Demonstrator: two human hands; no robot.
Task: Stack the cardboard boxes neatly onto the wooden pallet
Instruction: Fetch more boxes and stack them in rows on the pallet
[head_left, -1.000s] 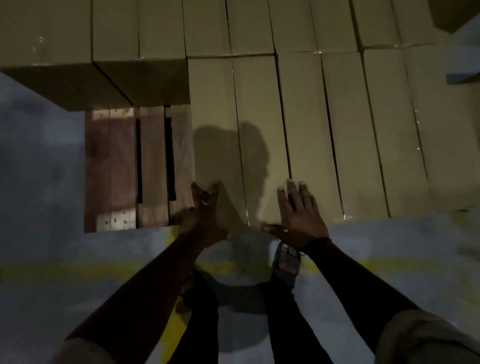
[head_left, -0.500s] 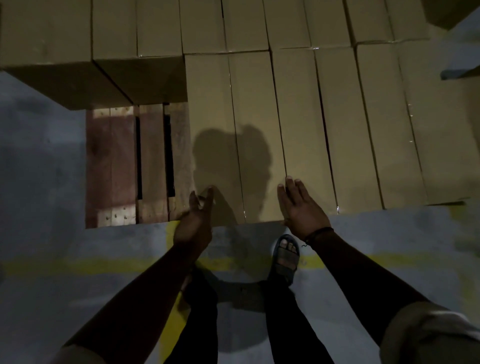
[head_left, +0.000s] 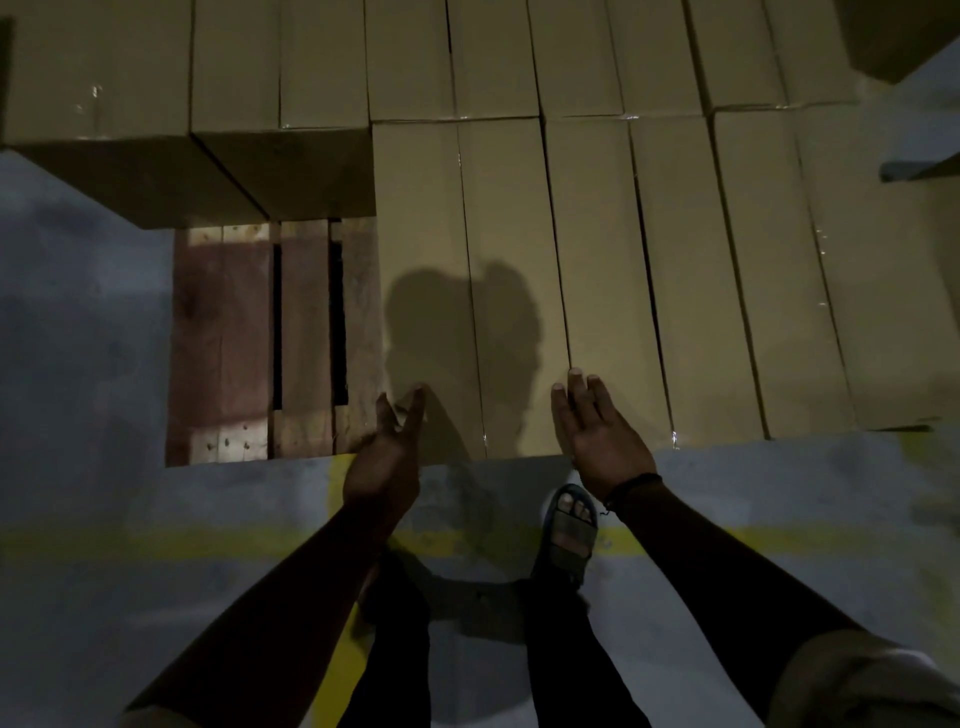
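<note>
Here, a row of long tan cardboard boxes (head_left: 597, 249) lies side by side on the reddish-brown slatted wooden pallet (head_left: 228, 338). Their long sides touch or stand just apart, and their near ends line up along the pallet's front edge. A second row of the same boxes sits behind them, end to end with the first.

At the pallet's near-left corner the slats are bare, with dark gaps between the boards. Behind this bare section stands a taller stack of tan cardboard boxes (head_left: 234, 62), whose shaded front face borders the open slats.

Both hands are open and hold nothing. The left hand (head_left: 382, 460) is at the near-left corner of the leftmost low box, fingers straight and spread. The right hand (head_left: 597, 441) is over the near end of the adjacent boxes, fingers straight and close together, fingertips at a seam between two box tops. Contact with the cardboard cannot be confirmed for either hand. A dark band (head_left: 636, 483) circles the right wrist.

The hands cast a shadow (head_left: 457, 322) on the box tops directly ahead.

The pallet rests on a grey concrete floor (head_left: 78, 364). A yellow painted line (head_left: 156, 540) crosses the floor near the pallet's front edge. One foot in a dark open-toed sandal (head_left: 569, 535) stands on this line, below the right hand.
</note>
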